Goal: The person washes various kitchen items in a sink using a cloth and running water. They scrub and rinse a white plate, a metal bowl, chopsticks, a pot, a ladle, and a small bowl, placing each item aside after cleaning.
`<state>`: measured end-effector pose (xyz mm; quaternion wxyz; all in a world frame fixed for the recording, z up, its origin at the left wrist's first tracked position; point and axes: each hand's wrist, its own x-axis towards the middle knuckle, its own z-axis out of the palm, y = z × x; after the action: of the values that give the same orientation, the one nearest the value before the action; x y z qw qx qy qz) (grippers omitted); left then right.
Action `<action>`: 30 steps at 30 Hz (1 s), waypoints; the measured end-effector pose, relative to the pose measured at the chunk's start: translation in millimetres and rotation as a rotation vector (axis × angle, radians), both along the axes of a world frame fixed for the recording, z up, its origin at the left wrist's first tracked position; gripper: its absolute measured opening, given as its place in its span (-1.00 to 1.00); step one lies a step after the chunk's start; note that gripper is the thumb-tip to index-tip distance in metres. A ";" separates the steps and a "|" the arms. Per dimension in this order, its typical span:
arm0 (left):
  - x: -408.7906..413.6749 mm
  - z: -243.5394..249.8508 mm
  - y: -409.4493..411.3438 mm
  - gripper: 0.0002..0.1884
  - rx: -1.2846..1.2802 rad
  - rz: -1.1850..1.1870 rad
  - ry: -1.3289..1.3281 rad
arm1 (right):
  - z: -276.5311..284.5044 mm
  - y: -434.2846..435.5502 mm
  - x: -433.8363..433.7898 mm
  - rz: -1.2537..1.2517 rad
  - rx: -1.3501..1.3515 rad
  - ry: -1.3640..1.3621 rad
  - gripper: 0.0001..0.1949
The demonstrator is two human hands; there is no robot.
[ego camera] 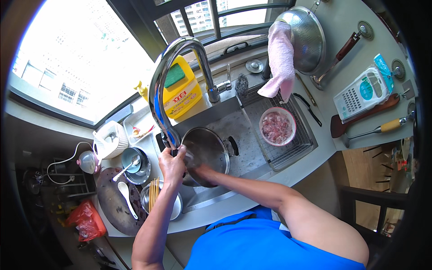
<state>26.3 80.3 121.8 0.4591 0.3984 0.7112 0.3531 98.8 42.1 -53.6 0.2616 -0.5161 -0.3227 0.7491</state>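
Note:
A chrome pull-down faucet (158, 87) arches over the stainless steel sink (239, 125). My left hand (172, 163) is closed around its spray head, above the left rim of a deep steel pot (211, 148). The pot stands in the sink, with a black side handle (231, 146) towards the right. Inside the pot is my right hand (201, 171), low near the front wall; its fingers are blurred, and whether they hold something is not visible. A bowl of raw meat (277, 126) rests on the wire rack (303, 148) at the sink's right side.
Left of the sink are stacked bowls with a spoon (135, 162), chopsticks (154, 194) across a bowl, and a round cutting board (114, 209) bearing a white spoon (125, 195). A yellow detergent jug (182, 91) stands behind. A pink cloth (281, 57) hangs beside a steel colander (305, 40).

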 end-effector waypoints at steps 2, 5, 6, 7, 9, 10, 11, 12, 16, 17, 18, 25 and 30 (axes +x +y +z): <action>-6.0 -3.6 -1.5 -0.83 0.015 -0.015 0.003 | 46.2 0.9 -0.6 -0.296 -0.132 0.496 -0.65; -12.0 -9.2 -1.4 -0.84 0.049 -0.039 -0.011 | 47.2 25.7 2.0 -0.591 0.177 0.653 -0.72; -12.2 -6.8 -0.8 -0.84 0.048 -0.037 -0.013 | 63.5 25.5 3.1 -0.600 0.228 0.529 -0.72; -12.9 -3.4 0.0 -0.84 0.051 -0.035 -0.016 | 86.3 25.1 4.4 -0.606 0.283 0.406 -0.72; -22.5 -6.0 3.3 -0.88 0.043 0.018 -0.052 | 92.9 9.0 7.1 -0.314 0.517 0.070 -0.69; -25.3 -4.3 4.4 -0.88 0.038 0.039 -0.093 | 91.1 -2.5 12.6 -0.167 0.622 -0.106 -0.67; -27.7 -2.0 4.8 -0.88 0.032 0.061 -0.134 | 84.4 -10.7 20.5 -0.088 0.688 -0.163 -0.66; -28.4 4.1 5.4 -0.88 0.011 0.079 -0.187 | 72.5 -17.9 31.1 -0.007 0.755 -0.218 -0.65; -25.5 20.2 3.5 -0.84 -0.042 0.069 -0.258 | 22.1 -14.8 77.1 0.164 0.827 -0.734 -0.72; -25.9 20.0 1.0 -0.84 -0.057 0.075 -0.275 | 29.9 2.2 86.7 0.142 0.753 -0.861 -0.77; -23.8 21.6 -0.7 -0.84 -0.069 0.069 -0.292 | 31.1 17.6 90.2 -0.083 0.820 -0.884 -0.78; -7.6 20.1 -6.9 -0.86 -0.054 0.061 -0.252 | 46.4 79.2 3.8 -0.774 0.784 -0.493 -0.78; -19.4 16.4 -9.3 -0.87 -0.035 0.065 -0.266 | 85.1 2.7 15.0 -0.032 0.666 -0.103 -0.81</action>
<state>6.8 71.0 138.2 0.5445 0.3169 0.6625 0.4052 113.8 44.8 31.5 0.4110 -0.4445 -0.5541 0.5713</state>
